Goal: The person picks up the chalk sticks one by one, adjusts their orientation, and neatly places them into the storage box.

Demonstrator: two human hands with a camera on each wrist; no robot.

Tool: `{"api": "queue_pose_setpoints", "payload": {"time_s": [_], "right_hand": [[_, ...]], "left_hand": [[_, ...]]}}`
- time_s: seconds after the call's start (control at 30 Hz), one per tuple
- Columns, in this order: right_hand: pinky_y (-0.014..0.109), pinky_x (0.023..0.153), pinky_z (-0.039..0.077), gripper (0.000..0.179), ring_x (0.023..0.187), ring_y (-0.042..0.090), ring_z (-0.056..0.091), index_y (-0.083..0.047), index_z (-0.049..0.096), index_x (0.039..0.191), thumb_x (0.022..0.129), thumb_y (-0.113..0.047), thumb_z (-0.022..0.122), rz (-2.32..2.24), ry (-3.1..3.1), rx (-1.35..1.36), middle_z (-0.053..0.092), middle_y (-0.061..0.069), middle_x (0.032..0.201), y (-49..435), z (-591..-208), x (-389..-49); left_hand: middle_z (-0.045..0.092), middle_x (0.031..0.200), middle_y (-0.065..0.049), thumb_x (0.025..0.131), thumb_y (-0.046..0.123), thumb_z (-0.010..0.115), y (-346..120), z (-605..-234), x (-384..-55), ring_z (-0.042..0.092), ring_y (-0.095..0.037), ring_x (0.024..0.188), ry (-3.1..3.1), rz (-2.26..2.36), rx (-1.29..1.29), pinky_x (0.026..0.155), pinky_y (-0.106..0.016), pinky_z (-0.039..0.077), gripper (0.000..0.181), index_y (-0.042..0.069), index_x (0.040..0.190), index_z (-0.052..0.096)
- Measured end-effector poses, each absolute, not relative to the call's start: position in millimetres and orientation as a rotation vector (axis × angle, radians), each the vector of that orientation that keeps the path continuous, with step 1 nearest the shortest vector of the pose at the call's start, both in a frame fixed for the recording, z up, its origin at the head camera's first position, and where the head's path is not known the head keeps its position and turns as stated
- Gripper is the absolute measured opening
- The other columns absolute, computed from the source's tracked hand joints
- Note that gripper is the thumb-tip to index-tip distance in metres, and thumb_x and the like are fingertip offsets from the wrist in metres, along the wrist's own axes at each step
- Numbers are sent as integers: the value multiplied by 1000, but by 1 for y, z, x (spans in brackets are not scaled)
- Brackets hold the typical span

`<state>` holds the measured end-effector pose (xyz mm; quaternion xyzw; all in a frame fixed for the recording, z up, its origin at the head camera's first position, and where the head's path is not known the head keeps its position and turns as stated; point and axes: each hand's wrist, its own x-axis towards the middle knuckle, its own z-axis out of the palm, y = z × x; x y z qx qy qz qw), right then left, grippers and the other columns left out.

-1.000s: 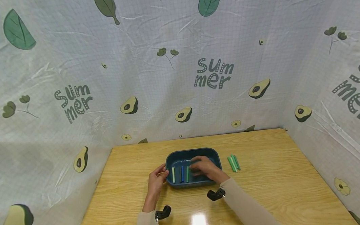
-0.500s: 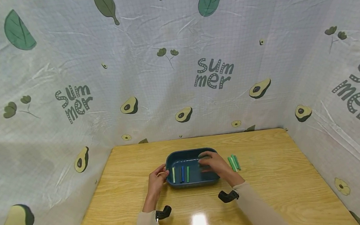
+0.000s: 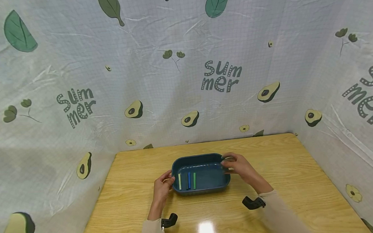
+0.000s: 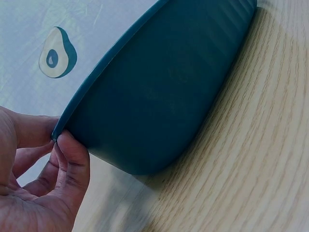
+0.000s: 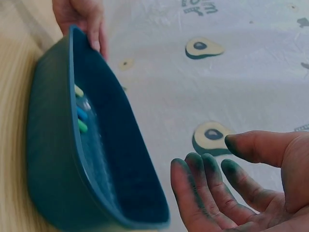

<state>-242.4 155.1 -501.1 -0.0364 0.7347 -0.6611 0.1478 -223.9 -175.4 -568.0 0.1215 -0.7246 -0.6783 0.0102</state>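
Observation:
The dark blue plastic box (image 3: 210, 180) sits on the table, with my left hand (image 3: 162, 190) at its left end. Thumb and fingers of that hand pinch the rim, as the left wrist view shows on the box (image 4: 145, 92). Inside lie a pale yellow-green chalk stick (image 3: 179, 182), a blue one (image 3: 189, 180) with a dark one beside it, and a green chalk stick (image 3: 194, 181). My right hand (image 3: 241, 168) is by the box's right end, fingers loosely bent. Green dust coats its fingertips (image 5: 232, 168), and nothing is between them in the right wrist view.
The wooden table (image 3: 138, 168) reaches back to a printed cloth (image 3: 159, 86) hanging behind it and along both sides. Light glares on the table's front (image 3: 206, 231). The right hand and forearm cover the spot right of the box.
My right hand has moved right, from above the inside of the box to its right end. The green chalk sticks on the table there are now hidden behind it. The left hand stays at the rim.

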Motion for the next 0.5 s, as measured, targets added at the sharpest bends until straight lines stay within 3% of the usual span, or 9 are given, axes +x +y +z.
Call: {"api": "queue_pose_setpoints", "payload": {"time_s": [0.17,0.5], "right_hand": [[53,98,49,47,111,37,62,2,45,138,99,-18,58,-1862,2185,-72,55,29,129,172,-500,-239],[47,93,53,49,105,29,65,0,46,139,98,-22,60,-1820,2334,-20,57,25,128,205,-496,-228]], "left_hand": [[56,102,-8,92,1,63,-175,-568,-224,58,-7,81,-2256,-2120,387,62,-22,50,39,-1,131,60],[56,104,-11,92,2,64,-173,-562,-220,58,-7,80,-2244,-2142,364,63,-22,51,40,-4,132,58]]}}
